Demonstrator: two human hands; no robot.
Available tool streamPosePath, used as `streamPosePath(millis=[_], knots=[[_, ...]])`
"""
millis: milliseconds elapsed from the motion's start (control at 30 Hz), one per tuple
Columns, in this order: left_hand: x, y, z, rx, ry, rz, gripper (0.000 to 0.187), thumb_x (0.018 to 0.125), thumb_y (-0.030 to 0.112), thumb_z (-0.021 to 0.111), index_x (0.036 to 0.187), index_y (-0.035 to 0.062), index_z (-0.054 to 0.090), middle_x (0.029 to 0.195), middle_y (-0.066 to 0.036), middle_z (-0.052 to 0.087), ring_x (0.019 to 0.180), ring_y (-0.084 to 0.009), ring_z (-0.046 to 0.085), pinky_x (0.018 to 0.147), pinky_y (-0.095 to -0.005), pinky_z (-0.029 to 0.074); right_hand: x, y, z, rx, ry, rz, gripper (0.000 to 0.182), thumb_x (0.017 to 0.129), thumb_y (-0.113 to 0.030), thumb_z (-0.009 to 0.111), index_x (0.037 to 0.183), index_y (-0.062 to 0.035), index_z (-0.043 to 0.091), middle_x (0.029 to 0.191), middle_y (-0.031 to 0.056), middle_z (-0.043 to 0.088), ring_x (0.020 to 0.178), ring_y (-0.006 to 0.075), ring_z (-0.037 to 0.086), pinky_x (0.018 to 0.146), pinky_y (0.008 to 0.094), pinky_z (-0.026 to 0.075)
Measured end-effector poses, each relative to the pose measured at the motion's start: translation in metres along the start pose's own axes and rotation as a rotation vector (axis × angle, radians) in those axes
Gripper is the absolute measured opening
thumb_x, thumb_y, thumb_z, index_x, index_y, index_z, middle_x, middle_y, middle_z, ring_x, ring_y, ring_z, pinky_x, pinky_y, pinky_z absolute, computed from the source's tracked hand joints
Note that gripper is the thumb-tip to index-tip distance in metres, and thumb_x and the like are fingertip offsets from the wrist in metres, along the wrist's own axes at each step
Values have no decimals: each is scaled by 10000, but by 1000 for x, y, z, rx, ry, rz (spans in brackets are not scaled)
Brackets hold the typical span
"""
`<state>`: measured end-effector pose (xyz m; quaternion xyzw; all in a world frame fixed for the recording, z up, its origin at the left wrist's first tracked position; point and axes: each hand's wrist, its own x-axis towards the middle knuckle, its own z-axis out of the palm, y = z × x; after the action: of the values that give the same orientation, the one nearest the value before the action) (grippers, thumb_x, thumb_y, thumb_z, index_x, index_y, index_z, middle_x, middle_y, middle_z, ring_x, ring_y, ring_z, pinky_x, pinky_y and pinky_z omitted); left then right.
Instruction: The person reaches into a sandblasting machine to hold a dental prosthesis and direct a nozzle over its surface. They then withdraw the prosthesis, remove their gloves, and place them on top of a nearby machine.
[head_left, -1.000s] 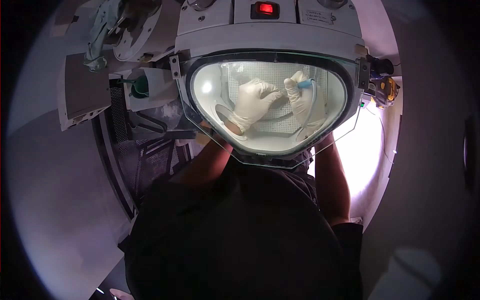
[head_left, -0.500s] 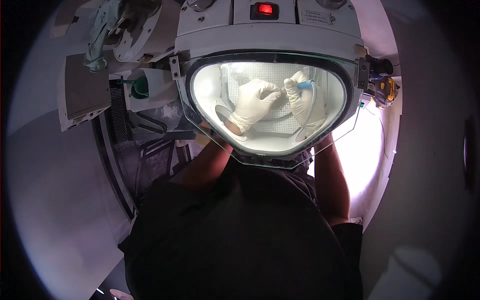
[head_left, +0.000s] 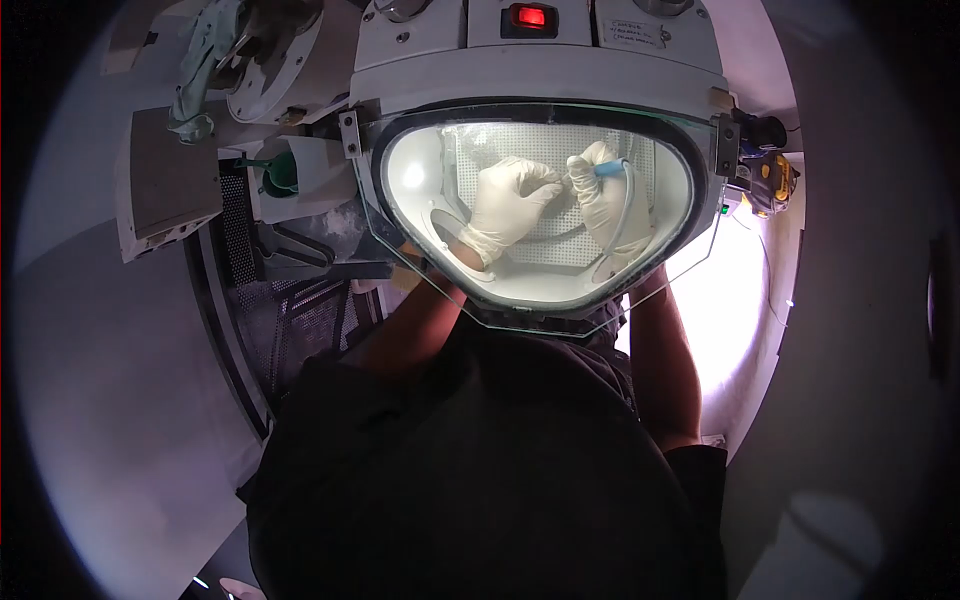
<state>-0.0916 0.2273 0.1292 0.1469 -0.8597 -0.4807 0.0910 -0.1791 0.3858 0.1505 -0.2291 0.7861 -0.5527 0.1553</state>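
Observation:
Both hands wear white gloves and show through the window of a lit blasting cabinet (head_left: 535,62). My left hand (head_left: 506,208) is closed in a pinch, fingertips turned to the right; whatever it holds is too small or hidden to name. Just to its right, my right hand (head_left: 608,208) wraps round a blasting pen (head_left: 609,169) with a blue rear end. From that end a grey hose (head_left: 629,205) bends down past the wrist. The pen's tip points left toward the left fingertips, and a narrow gap separates the two hands.
Beneath the hands lies a white perforated floor (head_left: 550,256). A glass pane covers the window, and both forearms enter from below. A lit red switch (head_left: 529,17) is on top. Outside at left, a green scoop (head_left: 280,174) sits in a white container (head_left: 318,180).
Hardly anything differs. Both hands keep their places and grips, with only a very slight shift of the right hand and pen.

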Motion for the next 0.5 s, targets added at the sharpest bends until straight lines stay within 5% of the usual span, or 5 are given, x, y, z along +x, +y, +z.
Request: streamPosePath(millis=[100,300,433,467,500], knots=[[1,3,-1,35,-9,2,189,802,126,861,953,35,794,914,-143,769,832,-274,746,781,-368,585,0,-2,0,4,-16,30,503,1059,-518,590,859,-56,596,651,118,604,599,251,600,588,404,480],[-3,6,2,-349,-50,-310,139,865,108,836,958,16,791,897,-87,774,811,-153,739,745,-309,589,0,-5,-1,19,-36,74,498,1061,-516,586,866,-58,595,674,127,616,616,254,614,600,408,484],[-4,3,5,-419,-37,-300,147,885,95,821,1001,11,792,896,-69,779,796,-123,724,735,-284,585,1,5,2,25,-7,-11,470,1056,-484,610,866,-55,586,661,129,601,603,253,604,585,399,475],[-3,0,3,-261,-26,-174,150,881,83,821,1003,3,789,901,-77,784,804,-123,726,737,-281,587,0,4,1,26,-8,2,468,1055,-480,614,865,-54,586,659,128,599,602,252,600,584,398,474],[-2,5,4,-410,-29,-280,145,879,71,822,996,-8,787,910,-82,787,814,-120,728,741,-279,589,0,1,0,27,-11,15,466,1055,-477,617,864,-53,585,658,126,596,600,250,597,583,398,474]])
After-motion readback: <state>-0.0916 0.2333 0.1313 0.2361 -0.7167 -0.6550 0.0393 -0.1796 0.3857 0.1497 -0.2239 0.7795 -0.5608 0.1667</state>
